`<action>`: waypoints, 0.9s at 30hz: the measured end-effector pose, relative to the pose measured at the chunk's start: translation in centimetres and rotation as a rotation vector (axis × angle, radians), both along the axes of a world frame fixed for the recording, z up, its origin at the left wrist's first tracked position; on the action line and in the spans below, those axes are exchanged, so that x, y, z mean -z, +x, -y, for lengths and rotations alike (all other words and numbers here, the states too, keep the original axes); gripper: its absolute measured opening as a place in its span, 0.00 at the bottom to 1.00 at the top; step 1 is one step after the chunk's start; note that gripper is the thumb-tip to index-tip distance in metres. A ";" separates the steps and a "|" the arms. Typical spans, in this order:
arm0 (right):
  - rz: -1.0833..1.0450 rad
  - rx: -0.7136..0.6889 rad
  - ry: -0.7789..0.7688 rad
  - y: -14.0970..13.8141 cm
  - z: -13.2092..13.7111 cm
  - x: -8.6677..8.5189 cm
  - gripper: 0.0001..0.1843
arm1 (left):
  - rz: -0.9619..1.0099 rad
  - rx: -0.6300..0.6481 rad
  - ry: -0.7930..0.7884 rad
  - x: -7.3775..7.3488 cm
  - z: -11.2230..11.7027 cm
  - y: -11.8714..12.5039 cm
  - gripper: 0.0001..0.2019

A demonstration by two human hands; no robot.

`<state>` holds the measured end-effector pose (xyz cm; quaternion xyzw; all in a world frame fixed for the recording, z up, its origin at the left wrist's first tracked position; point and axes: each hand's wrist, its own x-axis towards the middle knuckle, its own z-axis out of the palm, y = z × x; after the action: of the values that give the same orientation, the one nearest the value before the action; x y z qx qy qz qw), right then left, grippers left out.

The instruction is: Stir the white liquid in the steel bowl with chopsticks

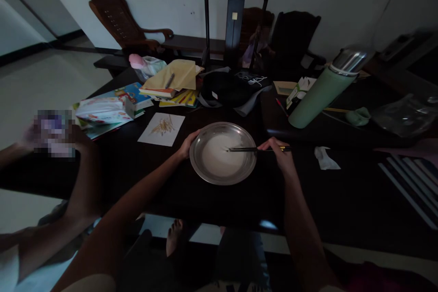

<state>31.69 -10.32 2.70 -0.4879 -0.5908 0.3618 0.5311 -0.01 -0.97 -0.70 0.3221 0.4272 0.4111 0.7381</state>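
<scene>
From the head camera we look down on a dark, glossy table (239, 205) in a dim room, with a black wooden chair (233, 27) towards twelve o'clock. At nine, pixelation hides what another person's hands (29, 137) hold. Our round, shiny metal basin (224, 180) sits mid-table; its whitish contents (222, 159) could be liquid or powder, we cannot tell. Our left hand (188, 145) clasps its nine-o'clock rim, fingers partly hidden; our right hand (278, 148), at three, pinches slender dark chopsticks (244, 149). A green cylindrical flask (320, 96) leans towards two.
</scene>
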 end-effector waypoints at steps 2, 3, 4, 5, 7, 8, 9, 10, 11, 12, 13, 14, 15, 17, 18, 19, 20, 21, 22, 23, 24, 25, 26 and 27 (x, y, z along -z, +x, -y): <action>-0.026 -0.054 -0.017 -0.1 0.1 -0.1 0.22 | 0.005 -0.002 0.017 0.0 0.0 0.0 0.21; -0.002 -0.102 -0.024 -0.4 0.2 -0.2 0.22 | 0.007 -0.004 0.023 0.0 0.0 0.0 0.22; 0.039 -0.148 -0.030 -0.7 0.3 -0.3 0.21 | 0.009 -0.005 0.029 0.1 -0.1 0.0 0.22; 0.086 -0.179 -0.031 -1.0 0.3 -0.4 0.20 | 0.012 -0.003 0.035 0.1 -0.1 0.0 0.22; 0.154 -0.176 -0.022 -1.4 0.2 -0.4 0.19 | 0.019 0.006 0.042 0.2 -0.2 0.0 0.22; 0.155 -0.143 -0.010 -1.3 0.2 -0.3 0.19 | 0.020 0.007 0.042 0.3 -0.2 0.0 0.21; 0.129 -0.100 0.000 -1.1 0.1 -0.2 0.19 | 0.019 0.005 0.039 0.3 -0.2 0.0 0.21; 0.083 -0.057 0.004 -0.8 0.0 -0.1 0.19 | 0.014 0.000 0.032 0.4 -0.3 -0.1 0.20; 0.029 -0.026 0.000 -0.5 -0.1 0.0 0.19 | 0.007 -0.006 0.026 0.4 -0.3 -0.1 0.20; -0.020 -0.013 -0.011 -0.3 -0.1 0.1 0.20 | 0.000 -0.010 0.021 0.4 -0.3 -0.2 0.20; -0.056 -0.022 -0.026 -0.2 -0.1 0.1 0.21 | -0.006 -0.012 0.016 0.5 -0.3 -0.2 0.19; -0.067 -0.051 -0.041 -0.2 0.0 0.1 0.21 | -0.011 -0.011 0.012 0.5 -0.3 -0.2 0.19; -0.056 -0.088 -0.050 -0.3 0.1 0.1 0.21 | -0.014 -0.006 0.008 0.5 -0.3 -0.3 0.20; 0.019 -0.166 -0.059 -0.8 0.2 0.0 0.19 | -0.020 0.009 0.005 0.5 -0.3 -0.3 0.21; 0.064 -0.186 -0.057 -1.0 0.2 0.0 0.18 | -0.021 0.014 0.007 0.5 -0.3 -0.3 0.21; 0.101 -0.186 -0.049 -1.2 0.2 0.0 0.17 | -0.021 0.018 0.009 0.5 -0.3 -0.3 0.21; 0.122 -0.166 -0.037 -1.1 0.1 0.0 0.17 | -0.020 0.018 0.008 0.5 -0.3 -0.3 0.22; 0.119 -0.133 -0.023 -1.0 0.1 0.0 0.17 | -0.018 0.012 0.009 0.5 -0.3 -0.2 0.22; 0.095 -0.095 -0.011 -0.7 0.0 0.1 0.18 | -0.018 0.005 0.008 0.4 -0.2 -0.2 0.22; 0.055 -0.059 -0.003 -0.5 0.0 0.2 0.19 | -0.019 0.000 0.004 0.4 -0.2 -0.2 0.22; 0.012 -0.039 -0.004 -0.2 0.0 0.2 0.20 | -0.020 -0.002 -0.001 0.4 -0.2 -0.2 0.22; -0.024 -0.039 -0.010 -0.1 0.0 0.2 0.21 | -0.021 0.000 -0.003 0.4 -0.3 -0.2 0.21; -0.041 -0.059 -0.021 -0.1 0.0 0.1 0.22 | -0.019 0.006 0.001 0.4 -0.3 -0.2 0.22; -0.035 -0.092 -0.033 -0.3 0.1 0.1 0.22 | -0.012 0.013 0.010 0.5 -0.3 -0.2 0.22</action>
<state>31.43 -10.41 2.64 -0.4623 -0.5972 0.4042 0.5160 -0.19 -0.67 -1.17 0.3310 0.4274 0.4063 0.7367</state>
